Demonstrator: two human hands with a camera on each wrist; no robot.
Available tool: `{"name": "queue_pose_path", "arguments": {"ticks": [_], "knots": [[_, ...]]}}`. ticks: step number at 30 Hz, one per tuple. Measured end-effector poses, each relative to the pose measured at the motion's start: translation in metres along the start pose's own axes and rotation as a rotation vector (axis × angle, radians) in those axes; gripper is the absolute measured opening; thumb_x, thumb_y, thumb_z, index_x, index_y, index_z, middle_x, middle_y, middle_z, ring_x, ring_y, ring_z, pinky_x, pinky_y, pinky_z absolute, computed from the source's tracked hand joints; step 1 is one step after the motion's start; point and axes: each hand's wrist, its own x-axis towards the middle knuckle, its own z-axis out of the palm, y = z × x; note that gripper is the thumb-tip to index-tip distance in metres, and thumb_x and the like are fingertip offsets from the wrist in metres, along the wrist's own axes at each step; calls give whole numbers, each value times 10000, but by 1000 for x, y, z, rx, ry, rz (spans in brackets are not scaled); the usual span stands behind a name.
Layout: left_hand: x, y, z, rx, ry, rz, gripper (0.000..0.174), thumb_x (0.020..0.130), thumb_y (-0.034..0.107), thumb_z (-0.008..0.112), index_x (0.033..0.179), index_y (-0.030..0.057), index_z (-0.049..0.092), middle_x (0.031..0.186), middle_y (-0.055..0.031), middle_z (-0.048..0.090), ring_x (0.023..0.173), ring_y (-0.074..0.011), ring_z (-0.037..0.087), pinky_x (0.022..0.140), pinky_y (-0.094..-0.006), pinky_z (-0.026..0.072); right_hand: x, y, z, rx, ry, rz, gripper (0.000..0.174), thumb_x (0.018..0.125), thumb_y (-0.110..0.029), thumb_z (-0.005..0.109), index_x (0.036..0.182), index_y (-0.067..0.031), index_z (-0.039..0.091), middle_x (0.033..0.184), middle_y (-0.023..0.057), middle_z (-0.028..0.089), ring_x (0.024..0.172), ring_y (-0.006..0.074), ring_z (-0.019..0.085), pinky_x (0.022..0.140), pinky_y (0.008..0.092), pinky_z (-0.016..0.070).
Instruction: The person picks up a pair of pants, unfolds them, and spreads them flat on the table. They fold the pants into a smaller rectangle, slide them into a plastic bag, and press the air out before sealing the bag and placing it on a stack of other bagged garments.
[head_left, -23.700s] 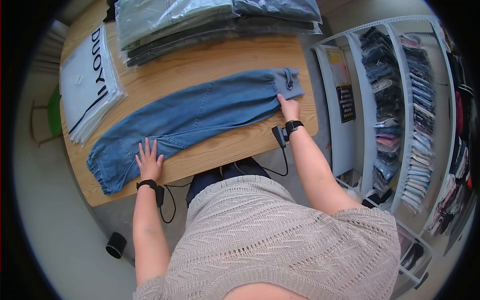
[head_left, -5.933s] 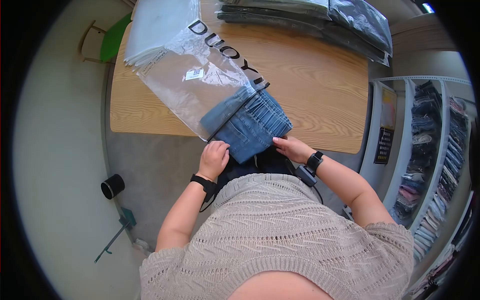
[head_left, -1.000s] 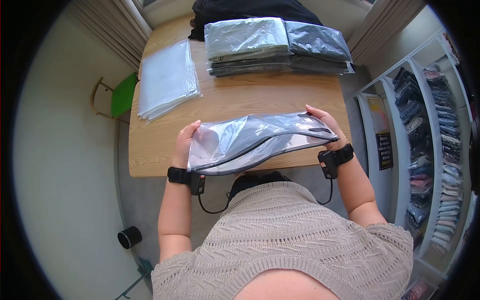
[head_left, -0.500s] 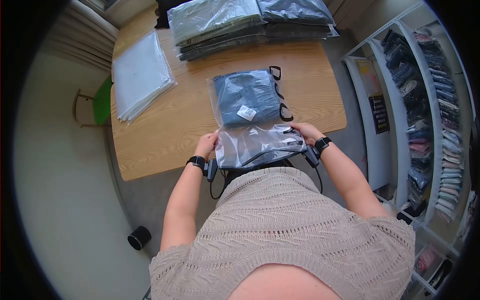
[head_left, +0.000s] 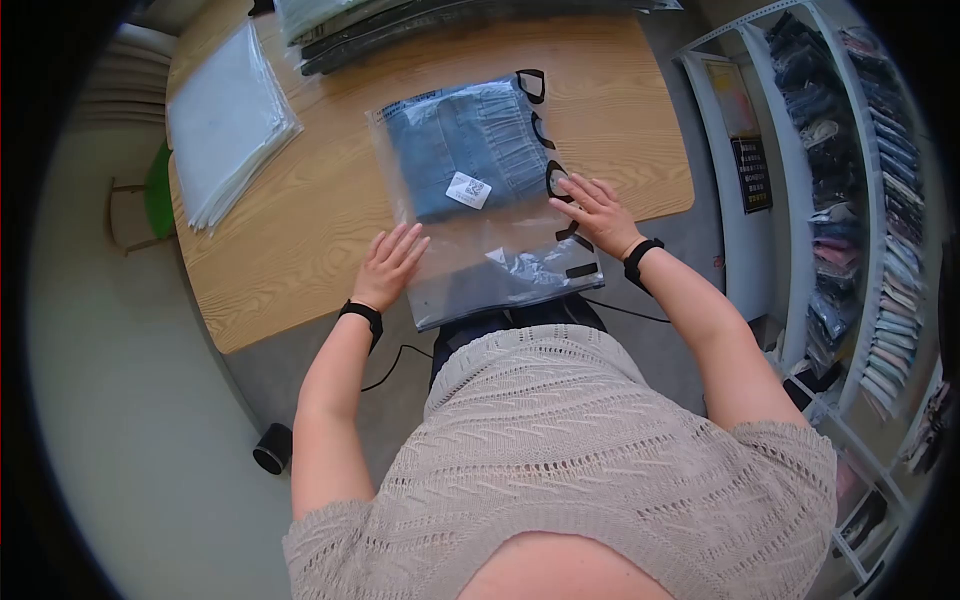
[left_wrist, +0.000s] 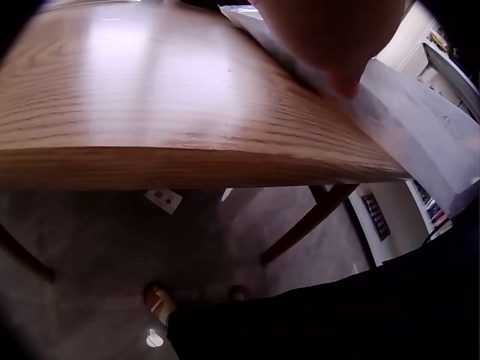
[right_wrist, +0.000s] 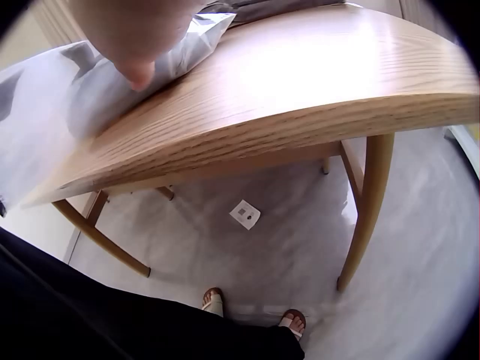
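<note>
Folded blue jeans (head_left: 450,150) lie inside a clear bag (head_left: 480,262) with black lettering down its right side and a white label (head_left: 467,190). The bag's near end hangs past the table's front edge. My left hand (head_left: 390,268) rests with straight fingers at the bag's left edge, below the jeans. On the bag's right side my right hand (head_left: 603,215) lies spread over the lettering. In the left wrist view the hand (left_wrist: 330,34) is over the bag (left_wrist: 420,120); the right wrist view has the other hand (right_wrist: 139,34) at the bag (right_wrist: 37,112).
A stack of empty clear bags (head_left: 230,125) lies at the table's (head_left: 270,290) left. Bagged garments (head_left: 400,32) are piled at the back. Shelves of folded clothes (head_left: 885,220) stand at right, a black bin (head_left: 272,449) on the floor at left.
Half a second ago both hands held the bag's near end by its sides. They have let go and now rest flat on its edges, farther up; the near end lies flatter. Earlier, the jeans were unbagged.
</note>
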Motion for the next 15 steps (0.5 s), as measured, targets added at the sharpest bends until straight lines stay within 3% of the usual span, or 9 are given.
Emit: {"name": "queue_pose_path", "arguments": {"ticks": [2,5,6,7,8,9,10,12,15], "knots": [[9,-6,-2,11,-45,60,522,787,216,640,1281,156,483,1379,-19,428,1304,-184,352,1046,-385,301,7,6,4,39,-34,-96,440,805,-168,594,1230,-260,529,1399,-21,413,1310,192,356,1074,407,269],[11,-21,11,-232,-103,78,421,794,198,626,1202,126,555,1255,-44,548,1218,-220,466,996,-365,371,9,22,11,155,-147,-79,392,801,-187,594,1189,-239,570,1374,-9,447,1299,201,373,1075,409,270],[15,-24,14,-536,-78,-24,305,831,197,595,1118,96,597,1170,-76,595,1139,-238,522,973,-359,389,10,26,16,269,-85,-32,250,835,-214,579,1076,-195,645,1262,35,546,1215,231,451,1051,402,292],[17,-25,16,-838,-50,-126,224,868,197,564,1034,66,638,1085,-108,642,1061,-255,578,951,-353,406,11,30,21,269,-86,-33,250,835,-214,579,1076,-195,645,1262,35,546,1215,231,451,1051,402,292],[12,-23,15,-1097,-152,-682,323,938,281,482,867,19,656,905,-113,677,923,-227,618,893,-323,424,12,34,25,452,-149,150,203,863,-235,555,1021,-170,665,1180,51,587,1156,245,483,1020,393,320],[16,-21,12,-1094,-148,-681,323,938,281,482,867,19,656,905,-113,677,923,-227,618,893,-323,424,15,35,24,632,-209,334,205,890,-257,532,966,-146,686,1098,67,627,1096,259,514,989,384,348],[21,-20,8,-1189,-119,-765,387,953,316,448,830,10,652,864,-103,674,883,-207,614,853,-312,433,17,35,22,674,-124,314,301,921,-295,490,847,-87,695,921,93,658,977,288,547,896,366,404],[24,-21,9,-1269,-50,-863,433,960,347,438,799,-1,640,781,-85,660,754,-176,596,737,-294,448,23,34,17,749,-136,368,315,917,-305,494,840,-68,688,882,101,659,949,295,555,860,365,418],[20,-13,27,-1338,90,-980,446,962,362,431,755,5,600,744,-94,650,704,-174,603,702,-292,454,26,26,15,897,-138,534,344,912,-316,502,813,-35,674,813,126,652,895,306,566,807,369,431]]}}
